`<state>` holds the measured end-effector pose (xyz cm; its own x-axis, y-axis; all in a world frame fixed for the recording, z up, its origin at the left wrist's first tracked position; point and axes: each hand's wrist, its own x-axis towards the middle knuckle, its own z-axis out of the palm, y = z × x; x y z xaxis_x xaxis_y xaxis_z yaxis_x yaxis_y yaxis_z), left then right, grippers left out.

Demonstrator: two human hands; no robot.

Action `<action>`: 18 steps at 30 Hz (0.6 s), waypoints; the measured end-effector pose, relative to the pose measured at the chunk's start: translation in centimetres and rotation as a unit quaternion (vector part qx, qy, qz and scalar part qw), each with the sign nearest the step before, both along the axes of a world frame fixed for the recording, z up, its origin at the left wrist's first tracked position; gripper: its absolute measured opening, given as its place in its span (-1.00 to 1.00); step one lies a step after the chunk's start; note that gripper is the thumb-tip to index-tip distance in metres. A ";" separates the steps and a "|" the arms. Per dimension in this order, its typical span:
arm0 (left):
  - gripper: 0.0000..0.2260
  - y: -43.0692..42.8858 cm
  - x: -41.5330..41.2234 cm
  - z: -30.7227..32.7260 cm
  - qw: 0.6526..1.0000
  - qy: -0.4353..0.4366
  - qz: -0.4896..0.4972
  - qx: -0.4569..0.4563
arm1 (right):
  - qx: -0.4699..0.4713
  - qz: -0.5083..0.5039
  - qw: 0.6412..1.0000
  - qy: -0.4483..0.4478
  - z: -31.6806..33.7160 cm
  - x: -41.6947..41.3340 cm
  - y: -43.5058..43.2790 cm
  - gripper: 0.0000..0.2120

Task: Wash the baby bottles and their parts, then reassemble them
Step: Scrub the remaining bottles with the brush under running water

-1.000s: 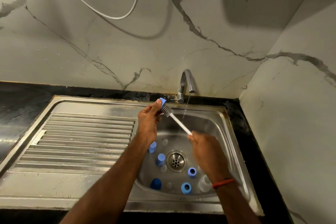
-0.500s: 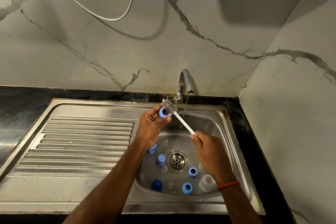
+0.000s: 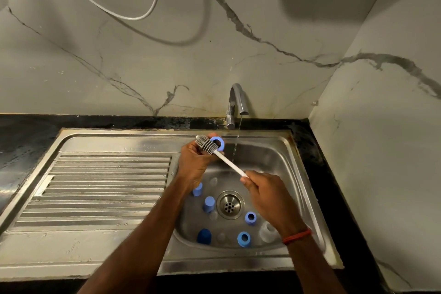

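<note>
- Head view: left hand [image 3: 194,162] pinches a smooth blue plastic ring [image 3: 218,143] above the steel sink [image 3: 298,174].
- Right hand [image 3: 267,196] grips the brush [image 3: 222,156] by its white rod handle (grey ribbed bristles touch the ring).
- Round blue caps [image 3: 209,203] lie around the drain [image 3: 230,205].

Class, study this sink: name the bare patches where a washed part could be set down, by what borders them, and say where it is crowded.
Free: the ribbed drainboard, between the black counter and the basin, and the flat steel strip along its front. Crowded: the basin floor, where blue parts and clear parts ring the drain.
</note>
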<state>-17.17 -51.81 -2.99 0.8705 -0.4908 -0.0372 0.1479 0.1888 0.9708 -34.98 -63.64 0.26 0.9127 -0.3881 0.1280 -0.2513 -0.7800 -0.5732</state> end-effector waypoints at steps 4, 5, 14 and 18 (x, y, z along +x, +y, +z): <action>-0.50 0.0 -0.1 -0.2 1.000 0.017 0.014 -0.015 | 0.038 -0.064 0.997 -0.024 -0.1 -1.9 -2.2 -0.77; -0.48 0.0 -0.2 -0.5 1.000 0.018 0.017 -0.011 | 0.037 -0.086 0.995 -0.033 -0.1 -2.4 -2.8 -0.77; -0.62 -2.0 -1.5 -3.2 0.986 -0.078 -0.042 0.138 | 0.094 -0.173 0.980 -0.001 -0.6 -3.7 -4.8 -0.89; -0.71 -3.0 -1.6 -5.4 0.970 -0.109 -0.049 0.212 | 0.112 -0.175 0.978 0.005 -1.1 -3.8 -5.1 -0.72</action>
